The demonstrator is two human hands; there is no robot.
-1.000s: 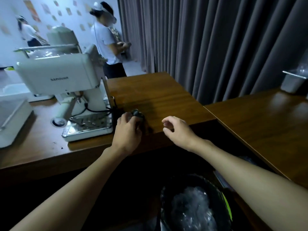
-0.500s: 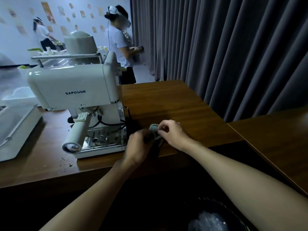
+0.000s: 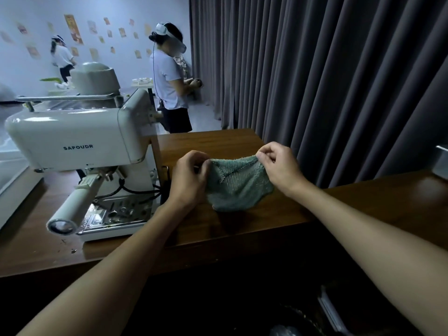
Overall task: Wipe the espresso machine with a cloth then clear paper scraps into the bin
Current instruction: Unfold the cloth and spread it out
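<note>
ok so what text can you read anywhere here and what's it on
"SAPOUDR": on the front of the machine.
Posters on the far wall: too small and blurred to read.
No other text shows.

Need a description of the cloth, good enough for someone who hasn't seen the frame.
Find the cream espresso machine on the wooden counter. Just right of it, the left hand and right hand each pinch a top corner of the cloth. It is the only soft teal thing there, hanging spread between them.
</note>
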